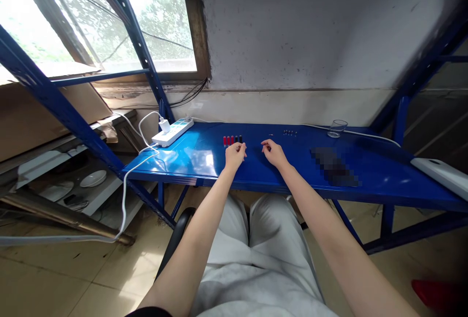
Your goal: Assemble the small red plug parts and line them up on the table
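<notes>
Just beyond the left hand (234,153), whose curled fingers touch them, stands a left-to-right row of small red and black plugs (231,139); the right hand (273,152), loosely curled and seemingly empty, lies farther right.

A: Where is the light coming from?

B: Daylight pours through the window (109,19) at ten o'clock; the panes are washed out to near white.

A: Any glare?

B: Pale sheen on the blue shelf (204,158) below it, softer patches toward three o'clock. The nine o'clock corner under the frame lies dim.

A: And sharpness?

B: The centre is crisp. Straight beams bow at the edges, and a pixelated patch (334,166) sits at three o'clock.
</notes>
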The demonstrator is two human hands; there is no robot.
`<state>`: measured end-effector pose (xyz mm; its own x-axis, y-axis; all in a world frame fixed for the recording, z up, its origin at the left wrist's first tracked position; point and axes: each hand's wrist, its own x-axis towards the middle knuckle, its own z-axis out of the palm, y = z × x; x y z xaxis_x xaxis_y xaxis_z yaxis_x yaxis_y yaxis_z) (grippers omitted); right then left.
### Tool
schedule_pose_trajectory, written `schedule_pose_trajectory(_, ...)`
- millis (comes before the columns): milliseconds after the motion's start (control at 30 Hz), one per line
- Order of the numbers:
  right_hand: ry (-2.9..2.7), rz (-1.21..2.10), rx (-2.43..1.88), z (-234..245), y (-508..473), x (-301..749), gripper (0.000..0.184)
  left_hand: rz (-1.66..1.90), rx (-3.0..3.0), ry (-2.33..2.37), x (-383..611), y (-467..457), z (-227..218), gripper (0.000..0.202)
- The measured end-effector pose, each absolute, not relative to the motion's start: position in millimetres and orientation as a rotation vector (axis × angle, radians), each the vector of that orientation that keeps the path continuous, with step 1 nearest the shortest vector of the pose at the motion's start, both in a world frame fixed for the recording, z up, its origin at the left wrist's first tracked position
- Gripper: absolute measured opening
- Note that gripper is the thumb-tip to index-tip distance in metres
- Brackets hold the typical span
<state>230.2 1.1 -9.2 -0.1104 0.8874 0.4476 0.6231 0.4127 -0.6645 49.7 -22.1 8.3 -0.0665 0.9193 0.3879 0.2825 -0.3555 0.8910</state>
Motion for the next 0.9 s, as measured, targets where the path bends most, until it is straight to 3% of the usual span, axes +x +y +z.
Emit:
schedule_pose_trajectory(333, -1.841, 0.396, -1.320, -8.3, 0.2, 230.0, 0.022, 1.468, 1.617, 1.293, 49.5, -23.3, 9.9, 0.028)
schedule_pose_trajectory(567, -2.027, 0.277, -1.358, 0.6, 2.3, 217.3, 0.024, 1.699, 1.291, 1.303, 42.9, -14.2, 7.7, 0.028)
schedule_pose_trajectory(900, -2.120, 0.146, -1.682, 13.1, 28.2, 169.0, 0.030, 1.858, 1.005, 1.222, 39.6, -12.1, 10.0, 0.028)
